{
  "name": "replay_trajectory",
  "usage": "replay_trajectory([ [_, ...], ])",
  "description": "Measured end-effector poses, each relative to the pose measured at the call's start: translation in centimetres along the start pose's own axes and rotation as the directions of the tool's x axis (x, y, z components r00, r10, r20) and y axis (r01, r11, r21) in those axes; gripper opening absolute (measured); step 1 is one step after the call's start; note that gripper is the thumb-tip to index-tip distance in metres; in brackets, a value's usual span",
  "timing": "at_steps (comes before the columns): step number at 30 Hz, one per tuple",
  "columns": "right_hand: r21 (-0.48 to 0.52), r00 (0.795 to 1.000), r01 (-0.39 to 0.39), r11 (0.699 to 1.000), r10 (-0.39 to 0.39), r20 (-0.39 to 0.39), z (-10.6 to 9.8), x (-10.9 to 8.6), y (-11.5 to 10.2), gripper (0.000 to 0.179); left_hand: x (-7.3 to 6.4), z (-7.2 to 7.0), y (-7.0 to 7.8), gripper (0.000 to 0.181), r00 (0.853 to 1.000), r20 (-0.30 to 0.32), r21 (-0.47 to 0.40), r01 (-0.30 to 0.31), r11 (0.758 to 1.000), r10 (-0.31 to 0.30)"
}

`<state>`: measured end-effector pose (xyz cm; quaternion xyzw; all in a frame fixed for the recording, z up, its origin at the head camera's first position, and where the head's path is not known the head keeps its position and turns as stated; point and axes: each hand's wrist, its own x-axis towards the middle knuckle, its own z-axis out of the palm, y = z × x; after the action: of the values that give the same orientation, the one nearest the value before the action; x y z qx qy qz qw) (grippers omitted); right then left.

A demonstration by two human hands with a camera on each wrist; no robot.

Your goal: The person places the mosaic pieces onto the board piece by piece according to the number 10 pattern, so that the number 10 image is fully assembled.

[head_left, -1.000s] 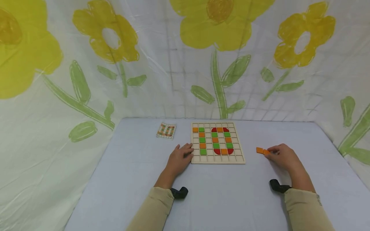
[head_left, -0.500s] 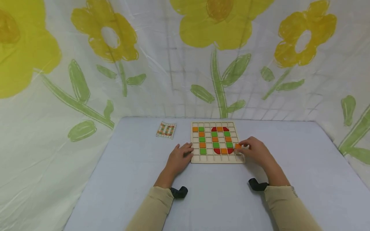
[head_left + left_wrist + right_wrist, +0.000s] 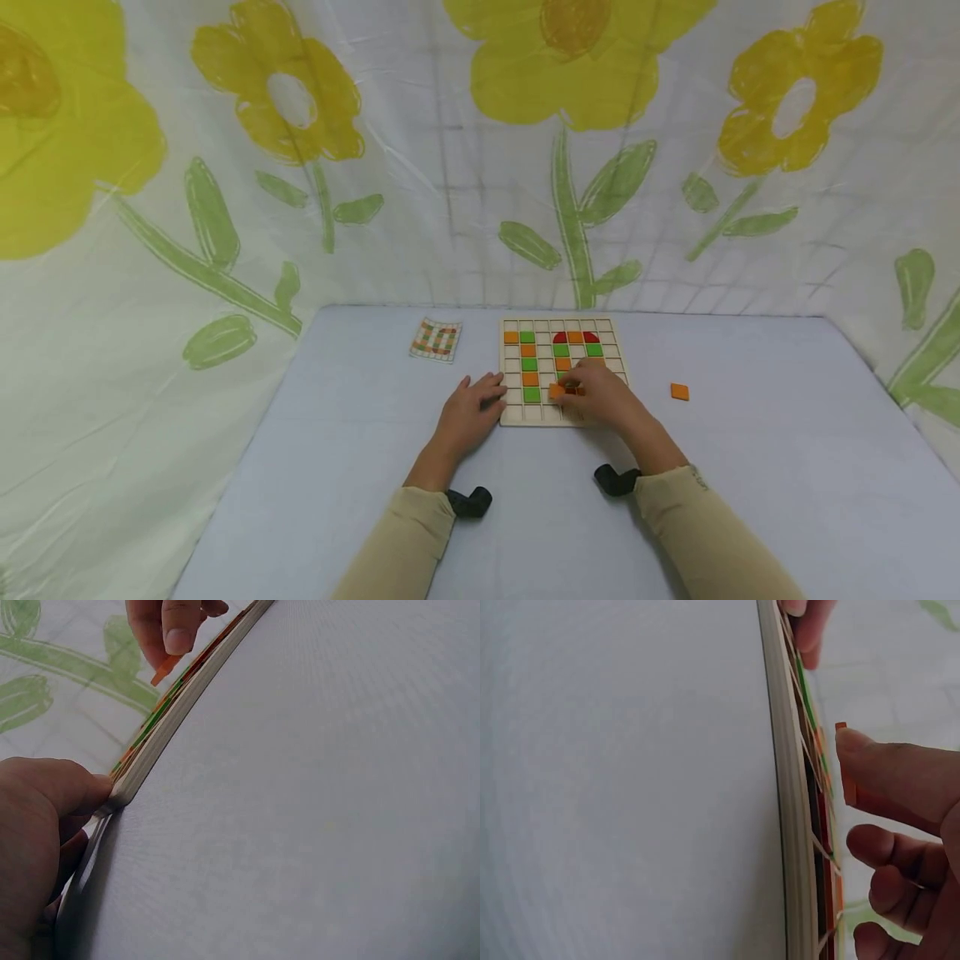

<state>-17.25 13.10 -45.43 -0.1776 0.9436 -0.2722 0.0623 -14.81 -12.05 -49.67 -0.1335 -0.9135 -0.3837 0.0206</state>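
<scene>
My right hand point(image 3: 600, 398) is over the lower middle of a wooden grid board point(image 3: 517, 417), pinching an orange square tile point(image 3: 555, 391) between thumb and fingertips. In the right wrist view this tile point(image 3: 848, 787) stands on edge just off the board's face. Green, orange and red tiles on the board form a 1 and a 0; the hand hides part of the 0. My left hand point(image 3: 468, 417) rests at the board's left edge with relaxed fingers, and its thumb point(image 3: 86, 791) touches the board's near corner in the left wrist view.
A single orange tile point(image 3: 679, 392) lies on the white table point(image 3: 540, 517) to the right of the board. A small pattern card point(image 3: 437, 342) lies to the left of the board. Behind the table hangs a flower-painted sheet point(image 3: 420, 183).
My right hand has picked up one of two orange tiles at the right and carried it left, from beside the board to over the 0's lower part. The left hand stays put.
</scene>
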Motion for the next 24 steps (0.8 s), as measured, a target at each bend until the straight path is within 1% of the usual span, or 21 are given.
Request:
replay_trajectory([
  [4, -0.028, 1.0, -0.016, 0.999, 0.016, 0.009, 0.49, 0.26, -0.29, 0.032, 0.03, 0.02, -0.02, 0.032, 1.0, -0.006, 0.006, -0.002, 1.0, 0.002],
  [12, -0.071, 0.999, 0.025, 0.997, -0.024, 0.022, 0.69, 0.63, -0.6, 0.027, -0.01, 0.05, -0.02, 0.032, 1.0, -0.006, 0.004, -0.01, 1.0, 0.01],
  [19, -0.083, 0.999, 0.041, 0.996, -0.038, 0.027, 0.76, 0.7, -0.77, 0.027, 0.04, 0.13, -0.1, 0.032, 1.0, -0.008, 0.009, -0.011, 1.0, 0.011],
  [24, -0.083, 0.999, 0.031, 0.996, -0.029, 0.023, 0.83, 0.73, -0.81, 0.027, 0.05, 0.21, -0.09, 0.031, 1.0, -0.016, 0.019, -0.018, 1.0, 0.018],
])
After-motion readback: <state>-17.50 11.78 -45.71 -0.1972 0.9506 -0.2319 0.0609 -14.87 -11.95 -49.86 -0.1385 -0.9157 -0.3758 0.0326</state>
